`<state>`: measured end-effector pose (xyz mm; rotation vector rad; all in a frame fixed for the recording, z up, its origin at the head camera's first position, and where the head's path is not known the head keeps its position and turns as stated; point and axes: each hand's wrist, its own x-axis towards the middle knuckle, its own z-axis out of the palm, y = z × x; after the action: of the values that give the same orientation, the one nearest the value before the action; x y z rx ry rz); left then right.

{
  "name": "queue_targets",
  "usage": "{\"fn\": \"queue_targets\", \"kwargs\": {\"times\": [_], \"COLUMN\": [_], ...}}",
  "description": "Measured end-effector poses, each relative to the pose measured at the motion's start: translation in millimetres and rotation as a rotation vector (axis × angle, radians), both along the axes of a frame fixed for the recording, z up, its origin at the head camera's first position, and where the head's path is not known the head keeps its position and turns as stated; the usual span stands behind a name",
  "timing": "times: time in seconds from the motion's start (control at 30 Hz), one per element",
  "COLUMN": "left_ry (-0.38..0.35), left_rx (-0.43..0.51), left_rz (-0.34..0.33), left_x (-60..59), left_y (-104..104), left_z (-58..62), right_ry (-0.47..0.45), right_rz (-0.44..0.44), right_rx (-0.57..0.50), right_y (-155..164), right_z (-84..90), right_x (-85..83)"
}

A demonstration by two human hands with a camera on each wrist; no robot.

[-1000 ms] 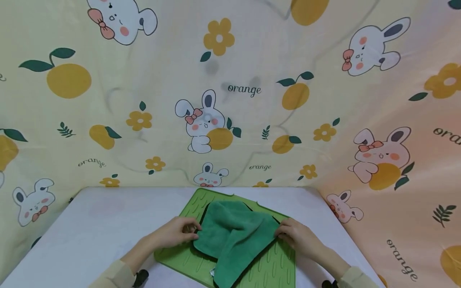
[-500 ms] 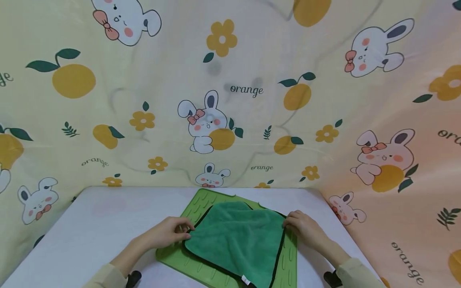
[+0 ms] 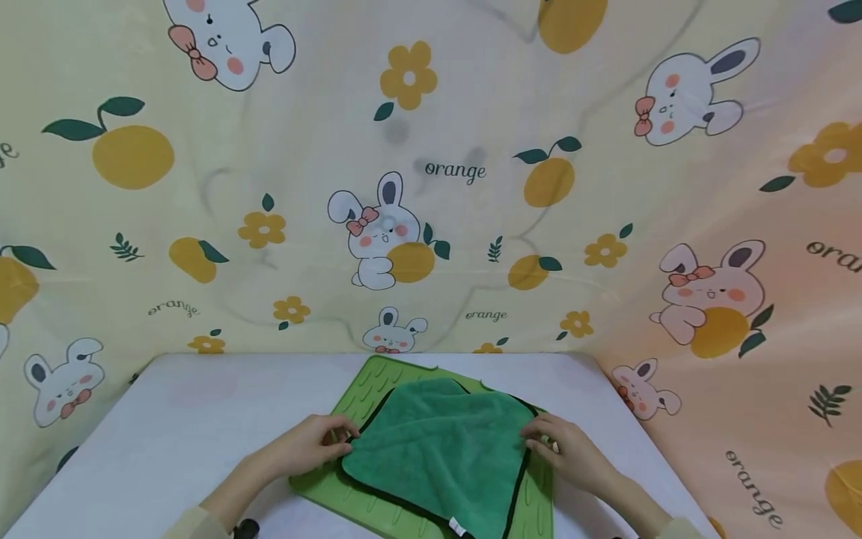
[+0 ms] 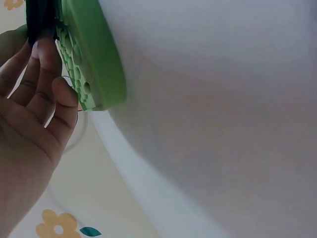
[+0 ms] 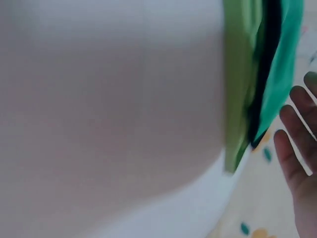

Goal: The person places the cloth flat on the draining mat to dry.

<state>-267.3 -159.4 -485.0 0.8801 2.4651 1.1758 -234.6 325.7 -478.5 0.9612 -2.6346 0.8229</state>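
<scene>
Green cloth point(image 3: 441, 449) lies spread nearly flat on a ribbed green mat point(image 3: 367, 382), which sits on the white surface point(image 3: 202, 419) w/ a printed bunny-and-orange curtain point(image 3: 431, 172) behind. Cloth is turned diamond-wise, so its corners point left, right & toward the person; black trim runs along the edges.

Left hand point(image 3: 316, 445) is at the cloth's left corner, fingers curled round the trim, pinching it: this keeps that corner pinned to the mat. Right hand point(image 3: 562, 445) sits at the right corner, fingertips bent onto the edge; probably pinching too, but the wrist view is blurred & shows its fingers fairly straight beside the cloth, so I can't tell for sure.

Hands at opposite corners keep the cloth taut & flat across its width. Mat gives a grippy base.
</scene>
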Motion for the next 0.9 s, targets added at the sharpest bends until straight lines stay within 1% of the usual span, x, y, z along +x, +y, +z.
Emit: {"fn": "queue_targets", "kwargs": {"times": [0.1,0.23,0.27,0.33,0.43,0.57,0.7,0.8,0.9], "left_ry": [0.002,0.001,0.001,-0.001,-0.001,-0.002,-0.006,-0.007,-0.004], "left_rx": [-0.005,-0.009,-0.009,-0.008,-0.006,-0.005,-0.004,-0.004,-0.007], "left_rz": [0.000,0.001,-0.001,-0.002,-0.008,-0.013,-0.010,-0.007,-0.004], "left_x": [0.9,2.0,2.3,2.8,3.6,4.9,5.6,5.6,5.0], "left_y": [-0.2,0.0,0.2,0.7,1.1,1.0,0.5,0.3,0.2], "left_z": [0.4,1.0,1.1,1.1,1.0,1.0,1.3,1.0,0.1], "right_ry": [-0.077,-0.190,-0.229,-0.273,-0.312,-0.248,-0.130,-0.084,-0.066], "right_rz": [0.086,0.195,0.222,0.272,0.328,0.384,0.417,0.429,0.448], "right_rx": [-0.087,-0.166,-0.181,-0.193,-0.199,-0.170,-0.113,-0.094,-0.114], "right_y": [-13.0,-28.8,-32.1,-38.6,-46.7,-53.8,-58.6,-61.4,-63.2], "right_z": [2.6,0.4,-0.9,-5.1,-12.7,-22.9,-30.6,-35.1,-38.5], "right_x": [18.9,42.0,47.1,56.0,65.5,70.8,70.0,69.3,69.6]}}
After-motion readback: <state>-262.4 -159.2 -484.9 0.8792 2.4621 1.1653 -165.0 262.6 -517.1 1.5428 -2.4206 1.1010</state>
